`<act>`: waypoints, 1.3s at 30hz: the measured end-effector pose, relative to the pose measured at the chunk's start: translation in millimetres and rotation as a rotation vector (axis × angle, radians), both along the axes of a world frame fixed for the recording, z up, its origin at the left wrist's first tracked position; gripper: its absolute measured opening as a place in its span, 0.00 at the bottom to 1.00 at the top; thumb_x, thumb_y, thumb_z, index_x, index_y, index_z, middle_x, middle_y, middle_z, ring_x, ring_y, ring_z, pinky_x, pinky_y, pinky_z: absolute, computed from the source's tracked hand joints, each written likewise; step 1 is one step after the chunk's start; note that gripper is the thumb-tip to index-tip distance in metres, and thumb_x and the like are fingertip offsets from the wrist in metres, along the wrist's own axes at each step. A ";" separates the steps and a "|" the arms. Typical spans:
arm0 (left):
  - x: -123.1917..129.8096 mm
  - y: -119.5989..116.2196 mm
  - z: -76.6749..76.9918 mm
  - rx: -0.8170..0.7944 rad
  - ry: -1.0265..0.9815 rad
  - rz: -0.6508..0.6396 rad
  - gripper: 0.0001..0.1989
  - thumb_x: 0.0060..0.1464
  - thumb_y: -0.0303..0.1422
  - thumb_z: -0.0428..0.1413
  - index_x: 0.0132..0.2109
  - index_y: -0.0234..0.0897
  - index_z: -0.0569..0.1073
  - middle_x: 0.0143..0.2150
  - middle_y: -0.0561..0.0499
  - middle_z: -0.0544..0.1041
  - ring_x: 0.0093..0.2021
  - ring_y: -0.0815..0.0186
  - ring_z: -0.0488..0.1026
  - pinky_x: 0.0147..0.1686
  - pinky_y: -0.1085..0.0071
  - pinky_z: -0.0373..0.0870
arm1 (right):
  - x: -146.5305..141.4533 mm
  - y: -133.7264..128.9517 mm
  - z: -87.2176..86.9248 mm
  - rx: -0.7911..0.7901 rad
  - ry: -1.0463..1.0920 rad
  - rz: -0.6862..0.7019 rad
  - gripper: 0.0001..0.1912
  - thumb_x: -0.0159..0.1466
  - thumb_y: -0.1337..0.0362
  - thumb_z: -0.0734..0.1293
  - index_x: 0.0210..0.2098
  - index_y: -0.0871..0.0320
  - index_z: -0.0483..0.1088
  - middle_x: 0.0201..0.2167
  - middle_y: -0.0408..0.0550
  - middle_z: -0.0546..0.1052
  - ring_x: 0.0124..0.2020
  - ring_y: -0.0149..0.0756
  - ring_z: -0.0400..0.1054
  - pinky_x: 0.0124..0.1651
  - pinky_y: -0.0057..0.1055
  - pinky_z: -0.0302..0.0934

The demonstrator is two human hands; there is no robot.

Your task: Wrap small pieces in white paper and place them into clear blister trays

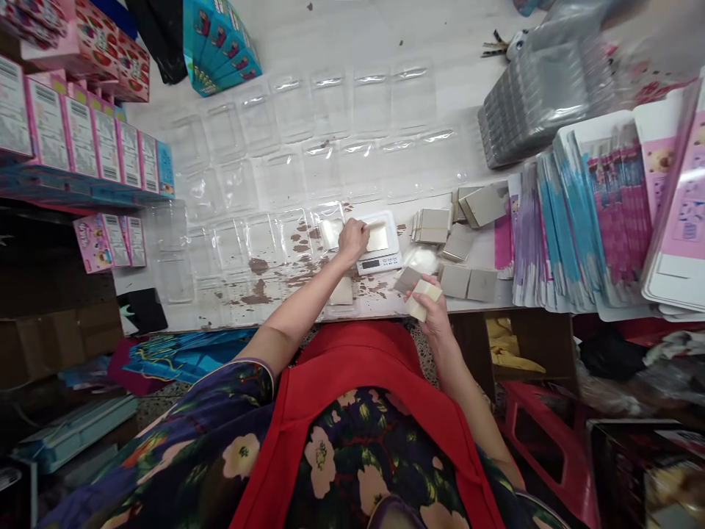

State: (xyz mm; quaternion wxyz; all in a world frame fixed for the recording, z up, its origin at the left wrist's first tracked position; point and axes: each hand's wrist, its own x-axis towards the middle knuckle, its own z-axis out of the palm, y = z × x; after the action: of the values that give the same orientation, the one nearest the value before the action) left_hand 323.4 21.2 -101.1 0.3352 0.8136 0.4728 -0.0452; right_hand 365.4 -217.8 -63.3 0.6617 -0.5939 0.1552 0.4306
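Note:
My left hand (353, 241) is at the left edge of a small white digital scale (380, 262), its fingers pinched together. What the fingertips hold, if anything, is hidden. A pale cream square piece (377, 236) rests on the scale pan beside those fingers. My right hand (436, 314) is closed around a cream square slab (425, 300), near the table's front edge. A grey square card (407, 280) lies just behind the slab; whether the hand also holds it I cannot tell. A clear plastic bag (421, 258) sits right of the scale.
Rows of clear plastic trays (289, 173) cover the table's left and middle. Stacked grey squares (431, 225) stand right of the scale. Folded printed cartons (573, 220) and a tall stack of trays (543, 92) fill the right. Pink boxes (77, 128) line the left.

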 end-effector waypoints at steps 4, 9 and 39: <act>-7.2 -2.6 2.3 0.113 0.067 0.004 0.14 0.57 0.32 0.50 0.50 0.38 0.71 0.51 0.44 0.69 0.47 0.59 0.70 0.41 0.67 0.68 | -4.3 -12.1 -1.6 -0.005 0.049 0.007 0.31 0.42 0.67 0.75 0.45 0.50 0.66 0.35 0.39 0.73 0.29 0.31 0.71 0.31 0.31 0.69; -31.3 7.8 16.6 0.119 0.004 0.070 0.18 0.58 0.34 0.50 0.55 0.37 0.68 0.51 0.46 0.71 0.46 0.60 0.70 0.43 0.67 0.67 | -6.3 -20.4 -4.6 0.005 0.078 0.014 0.30 0.43 0.67 0.74 0.45 0.50 0.66 0.36 0.39 0.73 0.29 0.32 0.71 0.31 0.33 0.70; -69.7 -100.0 76.2 -0.818 -0.316 -0.189 0.12 0.44 0.38 0.60 0.32 0.32 0.77 0.24 0.55 0.74 0.26 0.71 0.68 0.27 0.77 0.63 | -26.9 11.2 16.8 0.185 -0.006 0.164 0.31 0.45 0.62 0.76 0.47 0.48 0.65 0.40 0.40 0.75 0.35 0.34 0.72 0.40 0.33 0.68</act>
State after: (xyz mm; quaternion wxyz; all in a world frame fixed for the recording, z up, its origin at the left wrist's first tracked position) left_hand 253.6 -78.7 -24.9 0.6918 0.6509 0.2825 -0.1338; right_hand 338.5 -206.6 -46.5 0.6768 -0.5421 0.0638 0.4939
